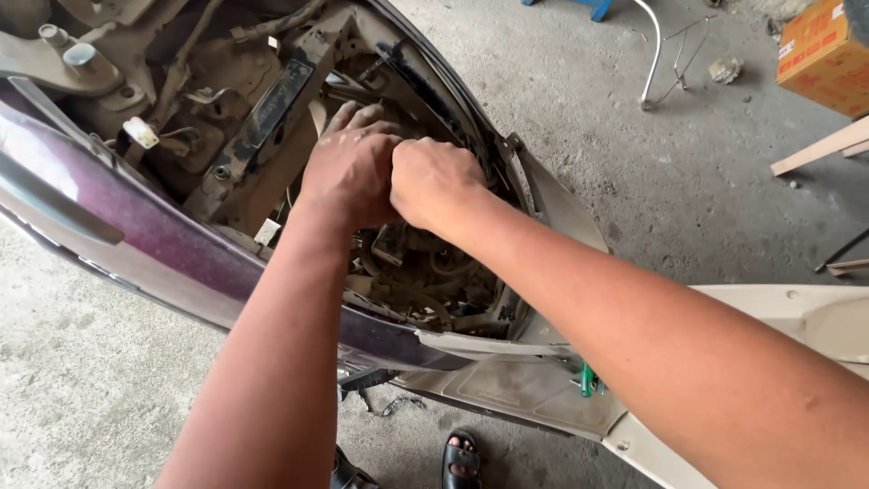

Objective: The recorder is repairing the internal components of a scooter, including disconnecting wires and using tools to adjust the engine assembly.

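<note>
I have both hands buried in the open front of a scooter (181, 244), cover panels already off, frame and wiring exposed. So the strip-down part looks done; whatever I'm working on inside is mid-step, nothing visibly freed or refitted yet.

My left hand (348, 167) sits just beside my right hand (434, 186), knuckles touching, both pressed against the inner edge of the dark front shell (453, 91). Left fingers (353, 115) are curled over something deep in the cavity; right fingers are folded under the fist and hidden. I cannot tell what either grips, or how tightly. The part being worked sits right under the two fists, near the right rim of the opening, out of sight.

Materials:
- Outer panel: glossy dark purple plastic, smooth, curved, dusty at the lower edge.
- Inner bracket (262, 127): flat black metal bar, grimy, running diagonally.
- Wiring and hoses (425, 281): tangled, caked in brown dust, below the hands.
- White connector (140, 132): small, blocky plastic, at the upper left of the cavity.
- Cream body panel (778, 312): matte, smooth, at the right.
- Green-handled tool (587, 380): resting on the lower beige panel.

Floor (634, 181) is rough grey concrete. An orange cardboard box (824, 54) sits at the top right corner, and a sandalled foot (462, 457) shows at the bottom edge.
</note>
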